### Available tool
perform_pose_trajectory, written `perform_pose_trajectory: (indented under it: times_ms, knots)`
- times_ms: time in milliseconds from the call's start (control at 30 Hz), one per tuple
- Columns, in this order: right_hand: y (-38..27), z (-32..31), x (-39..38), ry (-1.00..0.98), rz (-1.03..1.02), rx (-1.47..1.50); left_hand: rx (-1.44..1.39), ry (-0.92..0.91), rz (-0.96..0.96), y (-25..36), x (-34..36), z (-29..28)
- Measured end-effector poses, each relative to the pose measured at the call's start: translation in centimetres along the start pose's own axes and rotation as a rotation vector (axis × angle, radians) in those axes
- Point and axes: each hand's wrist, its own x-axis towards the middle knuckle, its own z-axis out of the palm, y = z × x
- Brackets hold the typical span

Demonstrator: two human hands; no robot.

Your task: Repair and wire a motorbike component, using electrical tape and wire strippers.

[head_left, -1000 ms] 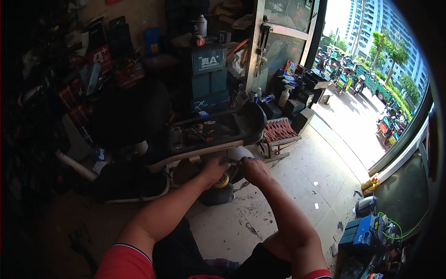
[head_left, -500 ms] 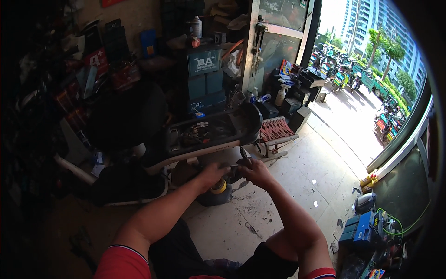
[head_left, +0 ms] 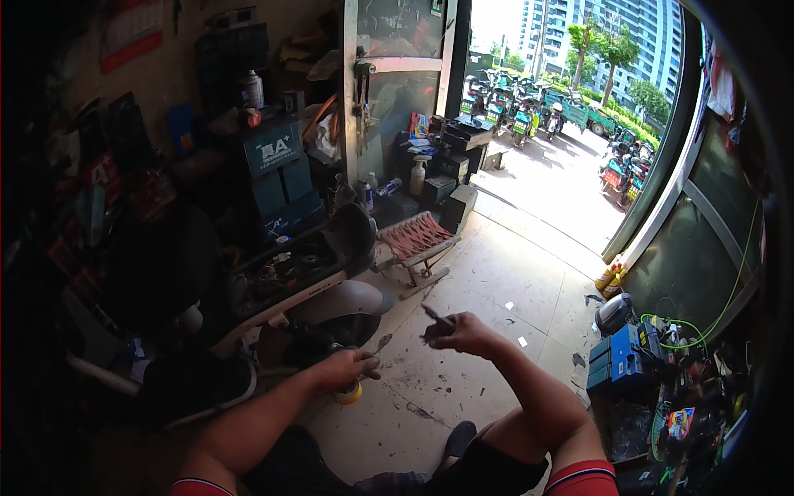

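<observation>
My left hand (head_left: 341, 369) is closed beside the scooter's rear end, its fingers curled. A yellow ring-shaped roll (head_left: 349, 393), which looks like tape, hangs directly under the palm and seems held by it. Farther right, my right hand (head_left: 465, 336) grips a dark hand tool (head_left: 436, 319) resembling pliers, its narrow end pointing up and away. A gap of bare floor separates the two hands. To the left stands an electric scooter (head_left: 310, 289) with its seat compartment uncovered and loose wiring (head_left: 281, 269) inside. A grey rear fender (head_left: 351, 299) shows below that compartment.
Stacked dark battery boxes (head_left: 279, 169) stand behind the scooter. A low stool with red webbing (head_left: 418, 237) sits beyond it. At the right are a blue battery (head_left: 626, 357) and a green cable (head_left: 699, 337). An open doorway (head_left: 538, 194) leads outside to parked scooters.
My hands, close together at the scooter's rear before, have come apart and drawn back from it. The yellow roll has moved along with my left hand. The view has turned right.
</observation>
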Motion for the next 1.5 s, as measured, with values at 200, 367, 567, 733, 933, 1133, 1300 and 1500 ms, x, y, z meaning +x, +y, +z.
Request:
perform_pose_trajectory:
  times_ms: [200,367,567,733,933,1133,1300,1500]
  knots:
    - [5.3,-5.1,-1.1,0.914,-0.009,0.126,-0.187,0.104,-0.035,-2.0,2.5,-0.2]
    - [-5.3,5.4,-3.5,0.169,-0.055,0.066,-0.703,0.029,0.149,-3.3,3.5,1.3]
    - [-5.5,10.0,-3.9,0.201,-0.188,-0.125,-0.839,-0.019,0.313,-0.7,1.7,4.7]
    - [-5.9,9.2,-4.9,0.013,0.044,0.049,-0.855,-0.005,0.36,-0.3,0.3,5.2]
    - [-5.4,10.0,-5.2,-0.003,0.1,0.021,-0.404,0.242,0.312,-0.5,-1.1,4.3]
    - [2.0,11.3,-2.8,-0.047,-0.157,-0.58,0.224,0.608,0.458,1.5,-4.6,3.3]
    - [7.8,14.9,1.2,-0.398,-0.353,-0.916,0.31,0.646,0.478,0.8,-7.2,1.8]
    - [13.9,22.8,3.1,-0.381,-0.188,-0.941,0.52,0.941,0.414,0.7,-11.1,-2.3]
